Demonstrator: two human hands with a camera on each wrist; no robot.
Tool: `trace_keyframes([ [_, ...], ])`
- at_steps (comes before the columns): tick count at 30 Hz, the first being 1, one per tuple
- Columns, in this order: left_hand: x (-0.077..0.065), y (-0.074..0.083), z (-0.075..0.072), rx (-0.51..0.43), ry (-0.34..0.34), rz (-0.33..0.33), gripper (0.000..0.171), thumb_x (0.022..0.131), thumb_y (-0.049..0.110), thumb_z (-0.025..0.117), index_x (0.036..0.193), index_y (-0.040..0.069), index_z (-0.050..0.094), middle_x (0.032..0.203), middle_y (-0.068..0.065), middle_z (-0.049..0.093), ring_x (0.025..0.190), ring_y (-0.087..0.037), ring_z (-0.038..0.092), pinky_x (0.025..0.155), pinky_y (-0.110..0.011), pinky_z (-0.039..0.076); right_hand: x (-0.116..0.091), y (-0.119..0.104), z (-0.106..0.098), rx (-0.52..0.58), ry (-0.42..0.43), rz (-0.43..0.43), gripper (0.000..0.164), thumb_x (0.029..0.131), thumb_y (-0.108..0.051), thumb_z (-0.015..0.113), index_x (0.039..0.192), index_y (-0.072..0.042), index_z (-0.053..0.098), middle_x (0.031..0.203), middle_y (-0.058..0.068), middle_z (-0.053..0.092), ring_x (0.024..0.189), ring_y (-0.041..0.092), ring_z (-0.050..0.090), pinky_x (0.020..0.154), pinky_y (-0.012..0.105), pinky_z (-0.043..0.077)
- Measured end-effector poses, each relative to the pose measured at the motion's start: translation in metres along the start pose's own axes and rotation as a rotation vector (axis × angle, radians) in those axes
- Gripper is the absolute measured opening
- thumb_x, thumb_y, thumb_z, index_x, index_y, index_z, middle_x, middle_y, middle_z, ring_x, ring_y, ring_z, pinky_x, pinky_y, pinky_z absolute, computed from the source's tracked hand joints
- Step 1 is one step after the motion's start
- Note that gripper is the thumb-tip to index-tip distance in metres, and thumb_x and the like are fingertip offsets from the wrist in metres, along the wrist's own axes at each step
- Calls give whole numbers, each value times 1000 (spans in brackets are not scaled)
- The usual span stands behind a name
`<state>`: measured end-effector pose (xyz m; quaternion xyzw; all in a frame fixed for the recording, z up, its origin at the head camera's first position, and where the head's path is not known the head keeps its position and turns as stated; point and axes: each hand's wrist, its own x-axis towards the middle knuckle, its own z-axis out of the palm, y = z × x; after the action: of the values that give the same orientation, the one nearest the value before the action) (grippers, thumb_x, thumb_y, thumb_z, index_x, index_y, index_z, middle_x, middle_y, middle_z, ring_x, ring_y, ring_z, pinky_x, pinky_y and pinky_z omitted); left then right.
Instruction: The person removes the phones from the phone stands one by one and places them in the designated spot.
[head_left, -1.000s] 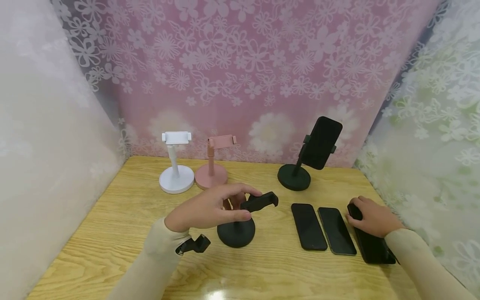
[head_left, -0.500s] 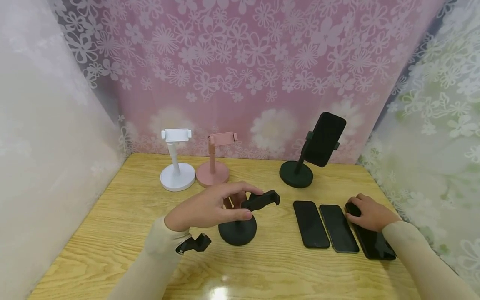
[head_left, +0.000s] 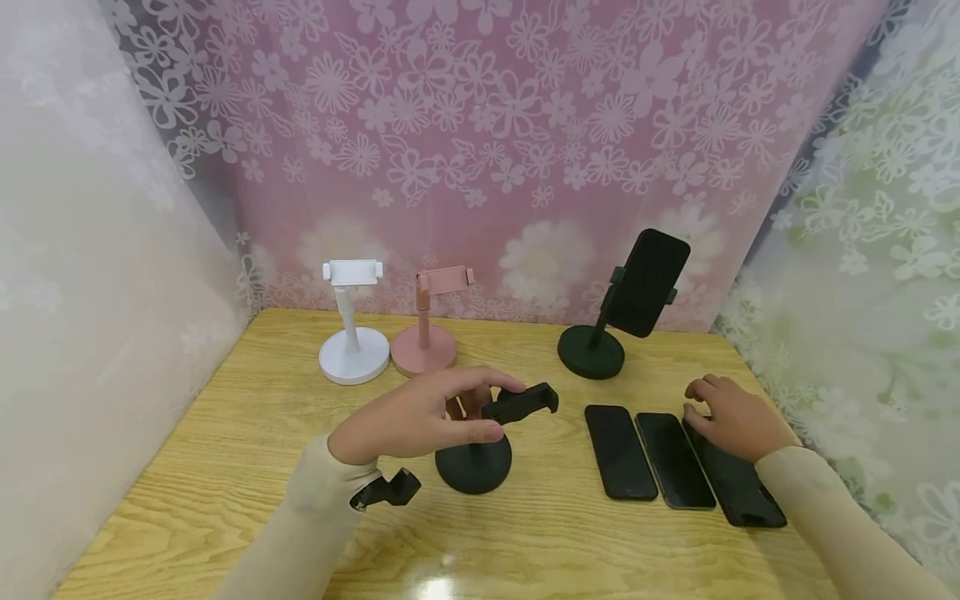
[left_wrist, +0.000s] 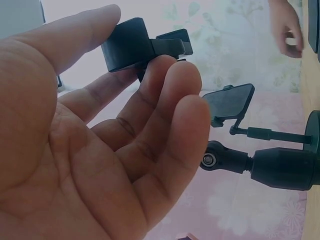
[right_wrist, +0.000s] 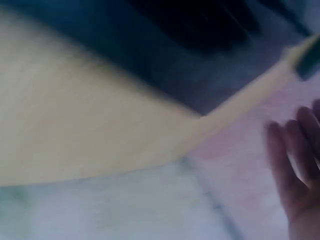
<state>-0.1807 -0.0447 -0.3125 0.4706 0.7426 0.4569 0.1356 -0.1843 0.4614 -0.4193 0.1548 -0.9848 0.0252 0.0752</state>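
In the head view my left hand (head_left: 427,412) pinches the black clamp (head_left: 521,403) of a phone stand between thumb and fingers. The stand's round black base (head_left: 474,467) rests on the table under the hand. The left wrist view shows the thumb and a finger on the clamp (left_wrist: 127,45), with the stem (left_wrist: 282,167) to the right. My right hand (head_left: 742,418) is over the upper end of the rightmost black phone (head_left: 738,487), fingers loosely bent and holding nothing. In the blurred right wrist view its fingers (right_wrist: 292,155) look extended.
Two black phones, a left one (head_left: 621,454) and a middle one (head_left: 677,462), lie beside the rightmost phone. Behind stand a white phone stand (head_left: 354,357), a pink one (head_left: 424,350) and a dark stand (head_left: 591,352) holding a phone (head_left: 647,283). Floral curtains enclose the table (head_left: 255,467).
My right hand has come off the rightmost phone's upper end, its fingers now apart from it. That phone has shifted slightly left, nearer the middle one. My left hand keeps its hold.
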Motion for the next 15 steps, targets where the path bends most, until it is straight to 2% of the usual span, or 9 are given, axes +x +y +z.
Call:
trace_keyframes([
  [2,-1,-1,0,6,4,2,44,102,31,69,144,29,57,94,5,64,82,-12,64,78,-32,57,8,-22,-5,-7,135,-94,4,95,-17,68,91,-17,69,83,-6,59,68,10,55,59,36,51],
  [4,-2,-1,-1,18,8,6,44,102,32,69,144,29,57,94,6,63,82,-12,64,78,-32,57,16,-50,-10,8,271,-222,15,91,-14,67,80,-23,65,73,-12,52,60,2,46,53,28,44],
  [7,-4,0,-2,53,15,13,45,102,33,68,145,29,57,93,7,63,81,-10,64,76,-31,57,25,-97,-21,62,422,-394,20,91,-14,63,75,-26,61,67,-15,47,55,-3,36,49,21,36],
  [12,-7,3,-3,109,44,-1,47,100,38,70,144,28,57,93,11,64,81,-7,64,76,-29,57,32,-176,-56,340,579,-562,26,98,-16,56,75,-24,63,66,-14,51,56,-2,41,52,16,37],
  [15,-7,6,-1,123,63,-8,46,99,40,72,141,27,58,91,12,64,80,-6,64,75,-28,57,34,-215,-81,484,657,-715,29,101,-15,55,74,-21,63,67,-12,53,57,0,44,54,15,37],
])
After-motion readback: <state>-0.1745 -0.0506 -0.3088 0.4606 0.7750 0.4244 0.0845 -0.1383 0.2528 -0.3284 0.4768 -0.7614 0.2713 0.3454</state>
